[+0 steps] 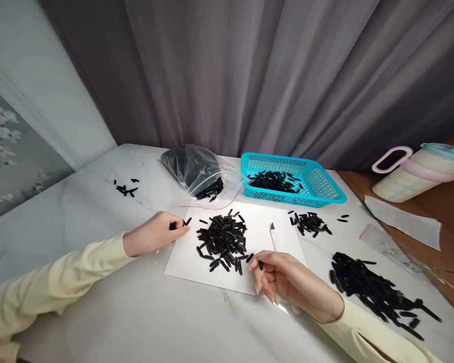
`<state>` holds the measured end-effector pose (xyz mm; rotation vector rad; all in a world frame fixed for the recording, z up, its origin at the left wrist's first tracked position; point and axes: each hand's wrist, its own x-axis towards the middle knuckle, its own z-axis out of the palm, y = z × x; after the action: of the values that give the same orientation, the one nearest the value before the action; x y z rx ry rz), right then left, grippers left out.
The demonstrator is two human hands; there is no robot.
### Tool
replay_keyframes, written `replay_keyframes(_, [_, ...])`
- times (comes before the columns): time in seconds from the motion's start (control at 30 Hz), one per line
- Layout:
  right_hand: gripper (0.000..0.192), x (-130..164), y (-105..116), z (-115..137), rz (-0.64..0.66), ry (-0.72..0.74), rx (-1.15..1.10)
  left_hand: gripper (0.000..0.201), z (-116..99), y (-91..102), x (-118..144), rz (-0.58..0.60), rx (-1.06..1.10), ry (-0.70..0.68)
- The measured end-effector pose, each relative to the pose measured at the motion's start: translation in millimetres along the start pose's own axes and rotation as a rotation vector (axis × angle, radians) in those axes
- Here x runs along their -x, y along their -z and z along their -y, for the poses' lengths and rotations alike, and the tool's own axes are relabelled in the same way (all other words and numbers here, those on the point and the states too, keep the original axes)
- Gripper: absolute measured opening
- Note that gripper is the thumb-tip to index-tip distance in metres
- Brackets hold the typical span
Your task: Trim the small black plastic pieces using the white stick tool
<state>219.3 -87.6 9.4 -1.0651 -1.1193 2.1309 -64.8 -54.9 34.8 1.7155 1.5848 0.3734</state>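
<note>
A heap of small black plastic pieces [224, 239] lies on a white sheet [267, 232] on the marble table [144, 317]. My left hand [155, 233] rests at the sheet's left edge, its fingers closed around a black piece whose end shows at the fingertips. My right hand [283, 276] sits at the sheet's front right corner, pinching one black piece [261, 264] between thumb and finger. A small white knife [274, 236] lies on the sheet between my right hand and the heap.
A turquoise basket [325, 184] with black pieces stands at the back. Left of it lies a clear bag [196, 169] of pieces. More piles lie at right [374, 290], centre right [310, 223] and far left [126, 188]. A pastel jug [419, 171] lies on the wooden surface.
</note>
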Motion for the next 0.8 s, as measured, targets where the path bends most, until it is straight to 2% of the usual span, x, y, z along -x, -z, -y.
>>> replay_keyframes(0.03, [0.027,0,1,0,0.004,0.001,0.000,0.036,10,1.0,1,-0.169,-0.225,-0.089])
replay_keyframes(0.07, [0.027,0,1,-1,0.009,-0.003,-0.002,0.033,20,1.4,0,-0.277,-0.437,-0.131])
replay_keyframes(0.1, [0.028,-1,2,-1,0.011,-0.005,-0.003,0.031,28,1.0,-2,-0.329,-0.619,-0.130])
replay_keyframes(0.2, [0.028,-1,2,-1,0.007,-0.005,-0.010,0.026,42,-2.1,-13,-0.373,-0.728,-0.099])
replay_keyframes(0.33, [0.029,0,1,0,0.000,-0.012,-0.005,0.027,38,-6.8,-25,-0.375,-0.761,-0.100])
replay_keyframes(0.5, [0.028,2,-3,4,-0.015,-0.024,0.003,0.023,28,-11.9,-27,-0.374,-0.730,-0.115])
replay_keyframes(0.8, [0.027,1,-1,0,-0.012,-0.010,0.006,0.019,5,-38.6,-35,-0.371,-0.456,-0.283])
